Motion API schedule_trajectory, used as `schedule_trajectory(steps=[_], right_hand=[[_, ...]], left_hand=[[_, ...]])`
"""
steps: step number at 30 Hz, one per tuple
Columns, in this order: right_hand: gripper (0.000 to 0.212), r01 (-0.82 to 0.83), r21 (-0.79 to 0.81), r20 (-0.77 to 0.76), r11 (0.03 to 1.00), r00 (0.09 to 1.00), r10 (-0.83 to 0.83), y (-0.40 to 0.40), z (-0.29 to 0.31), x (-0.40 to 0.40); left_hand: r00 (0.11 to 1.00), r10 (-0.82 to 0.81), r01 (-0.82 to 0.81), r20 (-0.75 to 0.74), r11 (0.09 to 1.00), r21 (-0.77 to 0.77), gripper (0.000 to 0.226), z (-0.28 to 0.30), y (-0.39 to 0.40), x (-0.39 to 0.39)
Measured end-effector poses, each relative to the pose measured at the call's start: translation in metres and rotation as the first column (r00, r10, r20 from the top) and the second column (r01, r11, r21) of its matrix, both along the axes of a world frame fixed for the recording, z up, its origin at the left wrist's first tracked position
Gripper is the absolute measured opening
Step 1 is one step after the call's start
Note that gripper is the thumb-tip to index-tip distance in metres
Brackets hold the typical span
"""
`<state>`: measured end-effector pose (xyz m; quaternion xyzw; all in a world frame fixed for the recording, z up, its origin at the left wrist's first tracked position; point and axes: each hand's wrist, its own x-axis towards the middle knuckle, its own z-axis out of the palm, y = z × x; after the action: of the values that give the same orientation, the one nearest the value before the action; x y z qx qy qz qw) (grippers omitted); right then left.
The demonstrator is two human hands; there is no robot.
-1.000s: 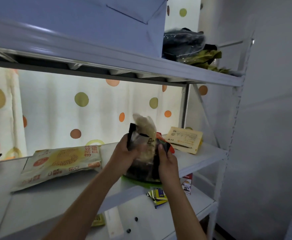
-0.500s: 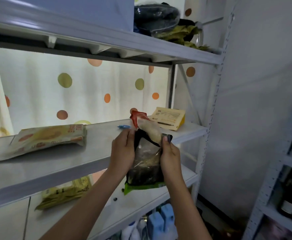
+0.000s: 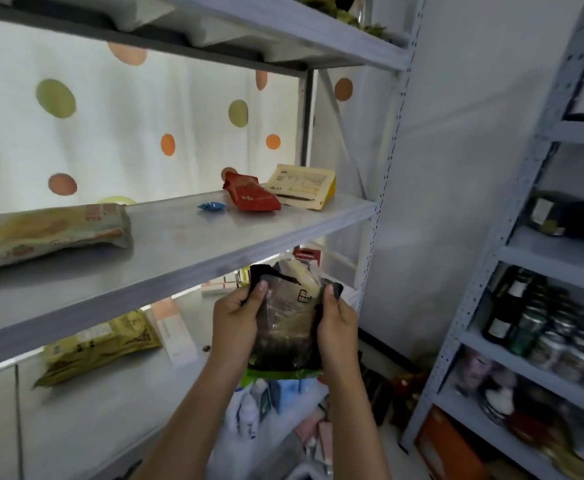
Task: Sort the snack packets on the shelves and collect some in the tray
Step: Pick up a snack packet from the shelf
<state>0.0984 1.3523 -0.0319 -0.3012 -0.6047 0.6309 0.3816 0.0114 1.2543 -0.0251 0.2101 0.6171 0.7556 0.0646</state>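
1. Snack packet, dark, part-clear film [image 3: 288, 327]: held upright in front of the person, below the front edge of the middle shelf [image 3: 179, 247] and clear of it, above the cluttered lower levels. A green strip runs along its bottom edge; pale contents show near the top.
2. Left hand [image 3: 236, 320]: grip closed on the packet's left edge, thumb laid across the upper front corner, fingers behind.
3. Right hand [image 3: 335, 323]: grip closed on the right edge, thumb near the top corner. The packet sits between the two hands, touching both.
4. Handling, judged: light, soft and crinkly; the film looks glossy, so likely slippery. Contents may crush, so the side seams or the top seal are the better places to take hold, not the belly.
5. Red packet [image 3: 250, 194]: lying on the middle shelf, just beside a yellow-edged packet [image 3: 302, 185] at the right end.
6. Small blue wrapped item [image 3: 210, 206]: on the same shelf, near the red packet.
7. Long pale packet [image 3: 46, 233]: flat at the shelf's left end, well apart from the others.
8. Yellow-green packet [image 3: 100, 344]: on the shelf below.
9. Tray: not identifiable in view.
10. Second rack [image 3: 512, 244], at right: holds bottles and jars, blurred.
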Motion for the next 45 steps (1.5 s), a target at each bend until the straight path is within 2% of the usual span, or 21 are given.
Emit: schedule_trajectory(steps=[4, 7, 11, 15, 19, 21, 23, 25, 29, 33, 35, 37, 38, 40, 42, 45], right_hand=[[0.038, -0.056, -0.05, -0.02, 0.997, 0.998, 0.055, -0.007, -0.006, 0.015], [0.037, -0.085, -0.044, 0.053, 0.995, 0.995, 0.087, -0.015, -0.018, 0.015], [0.044, -0.101, -0.075, 0.04, 0.992, 0.994, 0.104, -0.018, -0.036, 0.011], [0.067, -0.067, -0.14, 0.065, 0.988, 0.995, 0.076, -0.02, -0.055, 0.005], [0.033, 0.027, -0.286, 0.083, 0.958, 0.997, -0.003, -0.013, -0.081, 0.01], [0.031, 0.053, -0.349, 0.083, 0.936, 0.996, -0.025, -0.006, -0.093, 0.015], [0.031, 0.061, -0.394, 0.087, 0.917, 0.996, -0.029, 0.001, -0.101, 0.02], [0.032, 0.07, -0.418, 0.108, 0.906, 0.994, -0.027, 0.015, -0.111, 0.026], [0.036, -0.004, -0.447, 0.118, 0.894, 0.991, 0.063, 0.045, -0.13, 0.039], [0.041, -0.08, -0.414, 0.168, 0.907, 0.972, 0.162, 0.078, -0.151, 0.047], [0.052, -0.123, -0.41, 0.208, 0.904, 0.952, 0.224, 0.094, -0.165, 0.049], [0.059, -0.186, -0.423, 0.18, 0.887, 0.942, 0.284, 0.107, -0.179, 0.052], [0.06, -0.22, -0.429, 0.156, 0.876, 0.937, 0.312, 0.111, -0.185, 0.053], [0.05, -0.257, -0.401, 0.149, 0.879, 0.929, 0.339, 0.122, -0.195, 0.051], [0.029, -0.206, -0.375, 0.167, 0.904, 0.944, 0.285, 0.13, -0.212, 0.041], [0.025, 0.055, -0.409, 0.231, 0.911, 0.972, 0.045, 0.139, -0.246, 0.025]], left_hand=[[0.993, -0.079, 0.069, 0.088, 0.99, 0.119, 0.018, -0.013, -0.02, 0.001], [0.978, -0.129, 0.107, 0.161, 0.985, 0.138, 0.017, -0.027, -0.028, -0.001], [0.976, -0.15, 0.13, 0.16, 0.983, 0.13, 0.018, -0.036, -0.037, 0.001], [0.968, -0.139, 0.129, 0.211, 0.99, 0.06, 0.021, -0.05, -0.038, -0.001], [0.96, -0.15, 0.163, 0.236, 0.986, -0.036, 0.021, -0.075, -0.031, 0.002], [0.951, -0.209, 0.243, 0.227, 0.961, -0.132, 0.008, -0.09, -0.024, 0.004], [0.925, -0.289, 0.347, 0.248, 0.908, -0.235, 0.025, -0.108, -0.015, 0.011], [0.916, -0.29, 0.368, 0.277, 0.882, -0.294, 0.033, -0.125, 0.001, 0.02], [0.95, -0.173, 0.265, 0.261, 0.889, -0.375, 0.033, -0.146, 0.036, 0.028], [0.973, -0.14, 0.214, 0.183, 0.847, -0.486, 0.024, -0.16, 0.07, 0.029], [0.971, -0.146, 0.222, 0.187, 0.839, -0.497, 0.022, -0.168, 0.086, 0.029], [0.962, -0.153, 0.25, 0.226, 0.826, -0.505, 0.014, -0.18, 0.099, 0.023], [0.956, -0.161, 0.267, 0.244, 0.819, -0.507, 0.011, -0.184, 0.104, 0.019], [0.944, -0.201, 0.315, 0.262, 0.787, -0.53, 0.019, -0.197, 0.118, 0.009], [0.92, -0.246, 0.38, 0.304, 0.749, -0.543, 0.016, -0.218, 0.132, -0.004], [0.861, -0.345, 0.504, 0.372, 0.676, -0.538, 0.005, -0.255, 0.155, -0.022]])
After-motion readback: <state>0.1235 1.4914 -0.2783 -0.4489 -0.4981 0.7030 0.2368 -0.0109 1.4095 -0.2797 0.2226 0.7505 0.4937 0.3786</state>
